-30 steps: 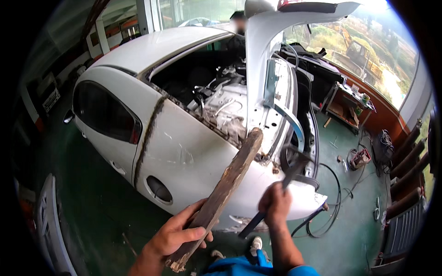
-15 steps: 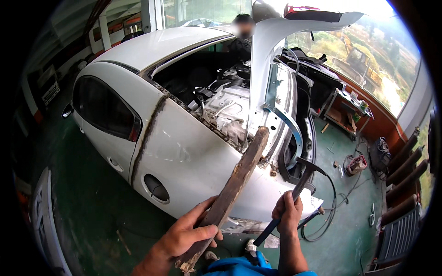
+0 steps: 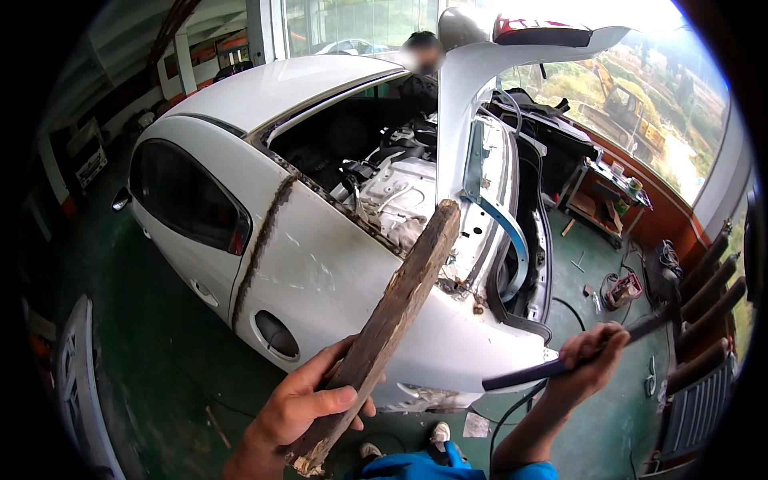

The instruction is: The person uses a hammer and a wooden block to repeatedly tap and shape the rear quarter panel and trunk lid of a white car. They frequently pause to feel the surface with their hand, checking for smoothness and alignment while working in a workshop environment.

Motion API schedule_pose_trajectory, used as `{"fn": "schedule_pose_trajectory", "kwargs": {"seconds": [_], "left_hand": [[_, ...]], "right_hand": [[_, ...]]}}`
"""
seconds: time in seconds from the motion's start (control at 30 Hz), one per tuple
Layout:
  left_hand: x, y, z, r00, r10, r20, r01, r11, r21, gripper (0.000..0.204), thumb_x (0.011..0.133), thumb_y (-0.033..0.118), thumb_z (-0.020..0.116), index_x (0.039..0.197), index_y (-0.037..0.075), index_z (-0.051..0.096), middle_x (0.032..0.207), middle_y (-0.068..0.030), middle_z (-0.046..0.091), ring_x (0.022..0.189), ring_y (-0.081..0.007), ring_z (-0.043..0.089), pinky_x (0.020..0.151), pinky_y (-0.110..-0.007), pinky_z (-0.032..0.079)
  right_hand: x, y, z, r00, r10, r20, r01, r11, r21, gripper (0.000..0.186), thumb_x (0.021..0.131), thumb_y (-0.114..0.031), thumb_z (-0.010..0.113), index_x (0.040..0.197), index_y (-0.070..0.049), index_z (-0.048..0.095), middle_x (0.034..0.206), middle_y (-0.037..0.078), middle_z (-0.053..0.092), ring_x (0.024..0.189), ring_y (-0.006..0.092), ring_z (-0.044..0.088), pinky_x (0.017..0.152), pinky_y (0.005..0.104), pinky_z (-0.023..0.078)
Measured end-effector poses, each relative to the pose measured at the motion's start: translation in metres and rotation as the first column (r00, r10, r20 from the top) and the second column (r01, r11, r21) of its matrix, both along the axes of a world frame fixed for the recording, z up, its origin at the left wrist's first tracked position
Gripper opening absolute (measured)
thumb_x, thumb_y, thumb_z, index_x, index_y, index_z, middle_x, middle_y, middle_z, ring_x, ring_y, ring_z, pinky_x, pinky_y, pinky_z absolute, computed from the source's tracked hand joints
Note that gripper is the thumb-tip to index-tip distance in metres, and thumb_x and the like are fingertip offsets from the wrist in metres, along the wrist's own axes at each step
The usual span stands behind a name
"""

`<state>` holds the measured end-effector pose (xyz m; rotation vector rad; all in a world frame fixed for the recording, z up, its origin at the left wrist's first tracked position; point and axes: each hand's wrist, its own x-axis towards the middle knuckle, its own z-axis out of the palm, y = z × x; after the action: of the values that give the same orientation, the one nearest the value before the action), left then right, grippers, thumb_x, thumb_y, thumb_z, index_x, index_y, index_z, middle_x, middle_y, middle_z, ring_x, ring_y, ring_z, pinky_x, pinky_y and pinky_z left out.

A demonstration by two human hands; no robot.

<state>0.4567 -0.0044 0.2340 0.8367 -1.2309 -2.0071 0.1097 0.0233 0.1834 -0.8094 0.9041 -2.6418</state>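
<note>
Wood [image 3: 394, 310] and hammer [image 3: 524, 374], hands [image 3: 300, 408] [image 3: 590, 360] apart

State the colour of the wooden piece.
The wooden piece is brown, as the head view shows.

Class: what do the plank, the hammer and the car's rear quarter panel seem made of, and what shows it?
The plank looks like rough, unpainted wood: brown, with lengthwise grain and a splintered end. The hammer has a smooth, dark handle, perhaps metal or rubber; its head is too blurred to judge. The rear quarter panel is probably painted sheet metal: glossy white, with a rust-brown seam.
</note>
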Motion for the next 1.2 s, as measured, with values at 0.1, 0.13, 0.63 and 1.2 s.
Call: {"fn": "schedule_pose_trajectory", "kwargs": {"seconds": [0.1,0.13,0.63,1.2], "left_hand": [[-0.008,-0.006,0.0,1.0,-0.019,-0.009,0.019,1.0,0.008,0.084,0.089,0.022,0.064,0.156,-0.008,0.024,0.128,-0.0241,0.059,0.098,-0.0287,0.068,0.078,-0.037,0.059],[-0.016,-0.01,-0.002,0.999,-0.035,-0.014,0.035,0.999,0.011,0.087,0.087,0.023,0.065,0.156,-0.01,0.022,0.129,-0.0269,0.058,0.097,-0.0306,0.069,0.077,-0.038,0.06],[-0.006,0.02,-0.058,0.98,-0.201,-0.007,0.2,0.973,0.116,0.079,0.097,0.018,0.061,0.16,-0.005,0.019,0.128,-0.0194,0.055,0.105,-0.0251,0.065,0.084,-0.037,0.057],[-0.004,0.0,-0.042,0.998,-0.057,-0.014,0.058,0.998,0.032,0.08,0.092,0.02,0.063,0.158,-0.006,0.024,0.126,-0.0183,0.059,0.099,-0.0271,0.068,0.079,-0.037,0.059]], "right_hand": [[0.012,-0.031,-0.047,0.928,-0.153,-0.339,0.122,0.986,-0.11,0.043,0.108,-0.048,0.047,0.094,-0.008,0.049,0.064,-0.003,0.041,0.045,0.007,0.036,0.042,0.024,0.035],[0.028,-0.04,-0.067,0.954,0.0,-0.3,0.049,0.987,0.154,0.038,0.108,-0.042,0.05,0.091,-0.007,0.049,0.063,-0.002,0.043,0.045,0.0089,0.039,0.043,0.0265,0.037],[0.03,0.005,-0.089,0.903,0.388,0.183,-0.424,0.746,0.514,0.029,0.107,-0.029,0.053,0.086,-0.01,0.046,0.061,0.002,0.043,0.04,0.0117,0.04,0.038,0.0279,0.038],[0.034,0.009,-0.088,0.909,0.379,0.174,-0.403,0.69,0.601,0.028,0.105,-0.029,0.057,0.086,-0.009,0.05,0.062,0.002,0.048,0.042,0.0118,0.043,0.039,0.0278,0.039]]}}
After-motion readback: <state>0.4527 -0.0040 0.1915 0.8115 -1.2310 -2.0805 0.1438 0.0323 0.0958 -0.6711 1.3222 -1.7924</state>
